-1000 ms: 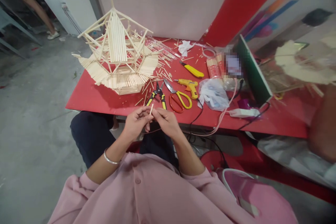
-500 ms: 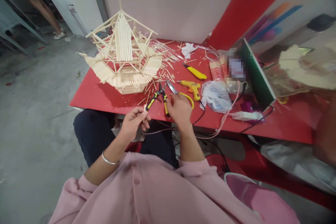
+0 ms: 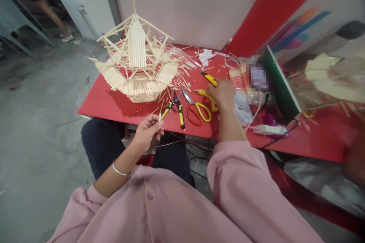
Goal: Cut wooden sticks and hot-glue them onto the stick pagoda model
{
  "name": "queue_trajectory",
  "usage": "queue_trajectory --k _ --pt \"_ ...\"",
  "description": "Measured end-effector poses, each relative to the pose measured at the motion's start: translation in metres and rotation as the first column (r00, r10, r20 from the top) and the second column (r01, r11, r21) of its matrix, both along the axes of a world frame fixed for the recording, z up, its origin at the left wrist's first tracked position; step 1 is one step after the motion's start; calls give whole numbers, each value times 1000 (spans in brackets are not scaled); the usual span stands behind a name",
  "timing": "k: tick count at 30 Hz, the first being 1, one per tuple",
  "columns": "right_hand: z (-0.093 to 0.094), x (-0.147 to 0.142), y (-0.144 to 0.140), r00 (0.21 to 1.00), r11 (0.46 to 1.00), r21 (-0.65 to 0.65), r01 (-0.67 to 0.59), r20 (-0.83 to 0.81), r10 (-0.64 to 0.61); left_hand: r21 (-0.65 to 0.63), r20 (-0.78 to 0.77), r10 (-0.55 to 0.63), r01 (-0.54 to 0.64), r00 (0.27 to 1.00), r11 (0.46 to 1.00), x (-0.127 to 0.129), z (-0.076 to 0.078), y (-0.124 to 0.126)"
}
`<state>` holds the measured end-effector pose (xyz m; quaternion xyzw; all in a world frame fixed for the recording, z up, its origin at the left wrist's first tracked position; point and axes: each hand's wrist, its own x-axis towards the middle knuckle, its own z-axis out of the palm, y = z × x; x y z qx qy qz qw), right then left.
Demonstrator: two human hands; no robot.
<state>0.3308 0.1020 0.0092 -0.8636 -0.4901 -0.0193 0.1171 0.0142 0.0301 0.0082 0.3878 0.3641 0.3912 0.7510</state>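
Observation:
My left hand (image 3: 148, 131) is closed in front of the table's near edge, pinching a short wooden stick (image 3: 160, 117) upright between thumb and fingers. My right hand (image 3: 224, 92) reaches over the back end of the yellow utility knife (image 3: 209, 78) and beside the yellow glue gun (image 3: 207, 97). Its fingertips are hidden, so I cannot tell whether it grips either one. Black-and-yellow pliers (image 3: 179, 110) lie with handles apart near my left hand. Scissors (image 3: 196, 111) with one red and one yellow handle rest to their right. A pagoda-like stick model (image 3: 137, 57) stands at the left.
Loose sticks (image 3: 182, 81) are scattered on the red table (image 3: 97, 100) beside the model. At the right are a clear plastic bag (image 3: 242, 108), packed sticks (image 3: 236, 78), a green board (image 3: 278, 83) and a white power strip (image 3: 269, 129). Cables hang over the front edge.
My right hand has left the pliers and scissors and moved right and away from me, over the knife and glue gun. My left hand keeps its pinch on the stick.

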Motion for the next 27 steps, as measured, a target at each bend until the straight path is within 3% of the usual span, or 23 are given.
queue_trajectory --k 4,7,11,13,14,19,22,27 --pt "3 24 40 997 985 -155 78 -17 -82 -10 41 -20 20 999 1000 -5 5 -1" --pt "7 19 41 998 984 -167 65 -10 -68 -17 39 -8 8 999 1000 -11 2 -1" --pt "10 -28 -2 995 994 -51 -101 -21 100 -52 13 21 -21 1000 998 -13 -2 1" --pt "7 -66 -34 951 958 45 -282 -115 286 -76 5 22 -22 1000 997 -11 -4 3" --pt "3 -86 -48 939 947 51 -317 -125 321 -83 3 18 -18 1000 996 -9 -5 3" --pt "-26 -162 -89 953 954 11 -300 -40 300 -44 -37 73 -75 997 996 -4 -13 5" --pt "-39 -171 -91 960 961 4 -277 -30 277 -20 -68 128 -130 989 991 -7 -17 5" --pt "-44 -158 -90 942 942 5 -334 -11 334 -28 -83 97 -100 992 995 -12 -20 2"
